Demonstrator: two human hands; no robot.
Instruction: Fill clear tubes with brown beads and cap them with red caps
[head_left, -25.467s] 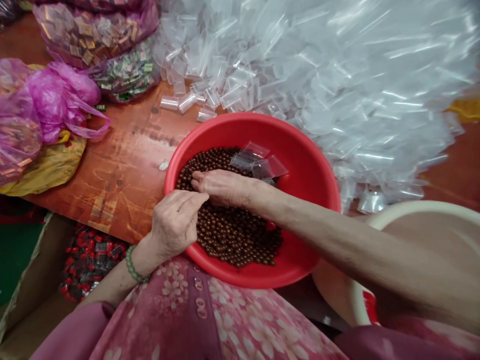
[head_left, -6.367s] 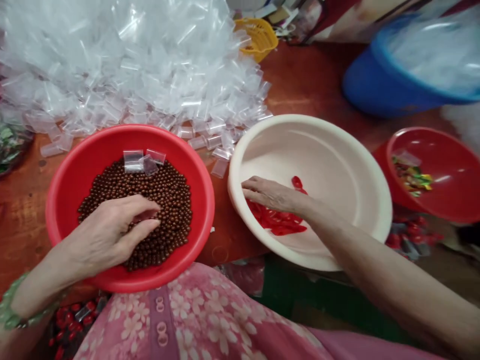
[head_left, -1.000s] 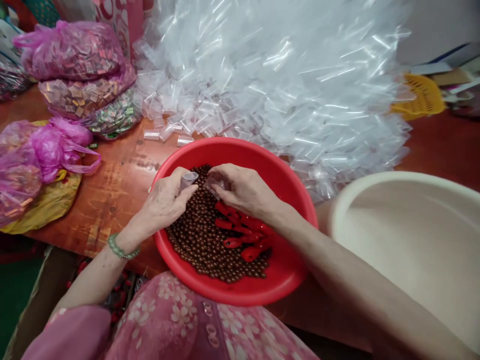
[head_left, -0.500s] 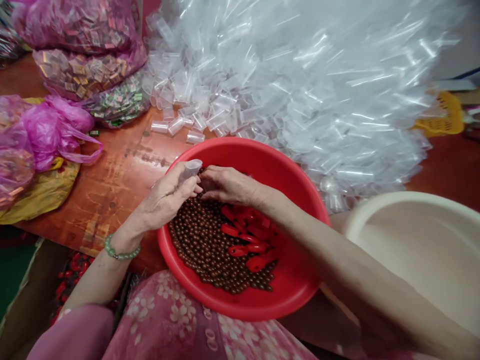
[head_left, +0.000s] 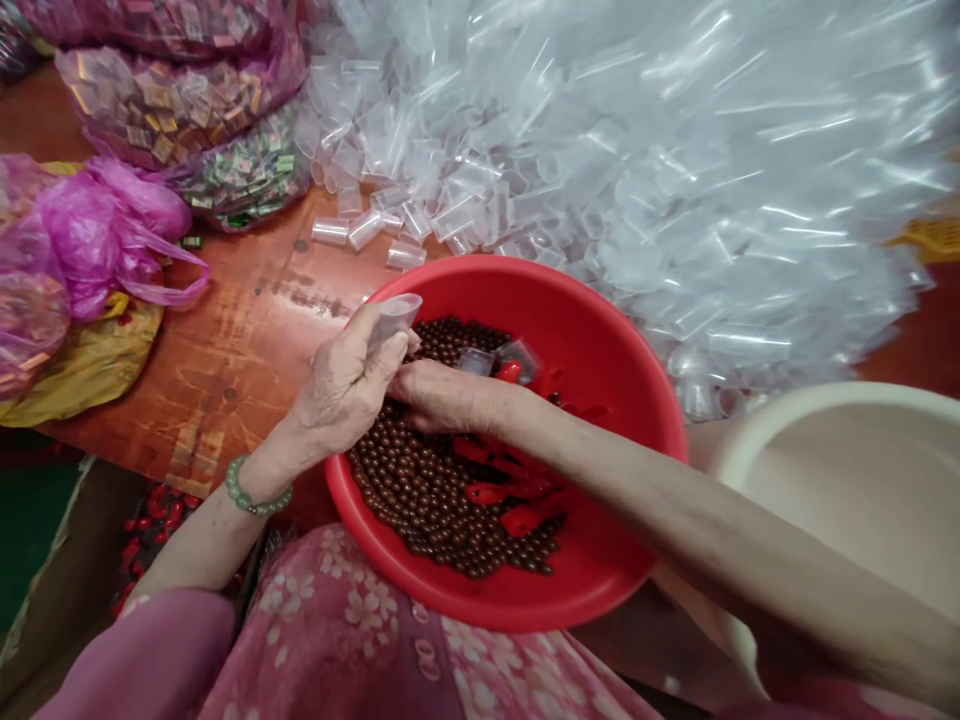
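Note:
A clear plastic tube (head_left: 396, 316) with its open end up is held by my left hand (head_left: 349, 375), fingers wrapped round it, at the left rim of a red basin (head_left: 611, 305). Inside the basin my right hand (head_left: 442, 393) reaches down to the shiny brown beads (head_left: 420, 490), just beside the left hand. Its fingers are curled and their tips are hidden, so what they hold cannot be seen. Red plastic pieces (head_left: 521, 515) lie on the beads under my right wrist. Clear plastic pieces (head_left: 477, 361) rest behind that wrist.
A large heap of clear plastic tubes (head_left: 570, 150) covers the table behind the basin. Pink bags (head_left: 112, 240) of small pieces stand at the left. A cream basin (head_left: 840, 430) is at the right. Below the table edge, a box holds red pieces (head_left: 154, 520).
My right hand has moved down and slightly toward me into the beads, uncovering the clear pieces behind it. My left hand still holds the tube. The view has shifted a little.

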